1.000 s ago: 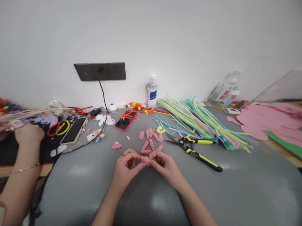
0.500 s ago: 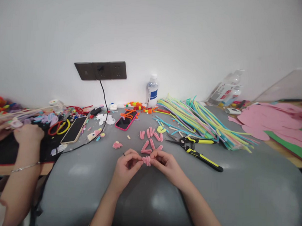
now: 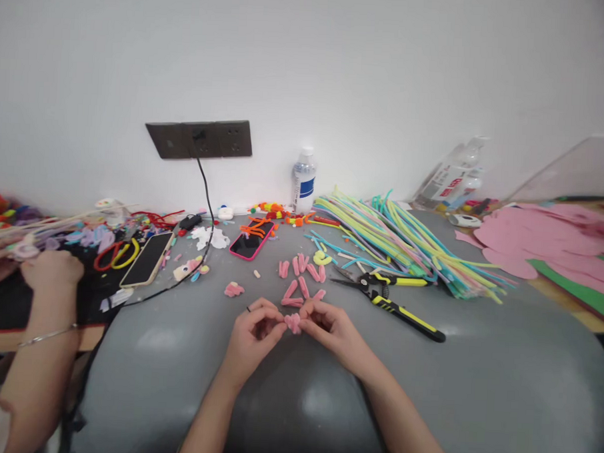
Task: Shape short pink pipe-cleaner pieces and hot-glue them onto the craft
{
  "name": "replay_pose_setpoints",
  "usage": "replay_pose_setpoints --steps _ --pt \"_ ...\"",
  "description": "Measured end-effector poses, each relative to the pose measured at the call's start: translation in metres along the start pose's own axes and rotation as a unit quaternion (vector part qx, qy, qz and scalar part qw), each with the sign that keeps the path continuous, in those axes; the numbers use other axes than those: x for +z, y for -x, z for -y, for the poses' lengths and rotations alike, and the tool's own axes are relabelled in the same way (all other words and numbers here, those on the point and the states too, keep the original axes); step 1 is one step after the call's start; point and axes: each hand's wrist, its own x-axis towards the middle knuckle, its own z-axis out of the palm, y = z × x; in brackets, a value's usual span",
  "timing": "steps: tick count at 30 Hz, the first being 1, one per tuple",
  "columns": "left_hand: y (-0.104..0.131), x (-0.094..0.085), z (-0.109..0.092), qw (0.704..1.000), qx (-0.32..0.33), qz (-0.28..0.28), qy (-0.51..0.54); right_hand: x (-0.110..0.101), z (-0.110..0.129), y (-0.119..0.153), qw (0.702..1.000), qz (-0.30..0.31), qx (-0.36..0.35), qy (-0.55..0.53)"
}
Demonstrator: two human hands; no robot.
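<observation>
Bundle of pink fuzzy chenille (image 3: pixel 293 323): dead centre, low over the glossy grey tabletop (image 3: pixel 490 375), strung between two sets of fingertips!

Left grip: bare left hand (image 3: pixel 258 337), thumb and finger together, clamped on the bundle's left side.

Right grip: bare right hand (image 3: pixel 331 333), a matching pinch, clamped on the right side.

Slip danger: only tips on soft fuzz here; one uneven pull and the bundle could spring out of shape or drop.

Folded pink chenille pieces (image 3: pixel 312 273): loose, just beyond the fingers. Nothing pins them, so a knuckle pushed forward could scatter the lot.

Small pink fuzzy clump (image 3: pixel 234 289): off by itself beyond the left hand, just as easily nudged.

Cutters with black-and-yellow handles (image 3: pixel 386 303): lying right of those pieces, blades pointing their way; a careless reach by the right hand could meet the metal.

Heap of long pastel chenille stems (image 3: pixel 396 237): sprawling behind the cutters, one end near a bottle. A hard tug could bump it!

Clear plastic bottle with blue-and-white label (image 3: pixel 304 183): upright, white cap on, so a topple looks likelier than a spill; fill level, can't tell.

Clear plastic bottle with red-and-white label (image 3: pixel 451 179): tilted, far right, contents impossible to call.
</observation>
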Motion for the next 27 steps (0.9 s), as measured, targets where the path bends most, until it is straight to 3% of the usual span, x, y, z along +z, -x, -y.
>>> replay_pose_setpoints --steps 27 --pt "-0.0014 0.0094 -0.0040 0.997 0.009 -0.046 -0.054 0.0018 -0.0069 -0.0008 0.999 -0.040 -0.009 0.029"
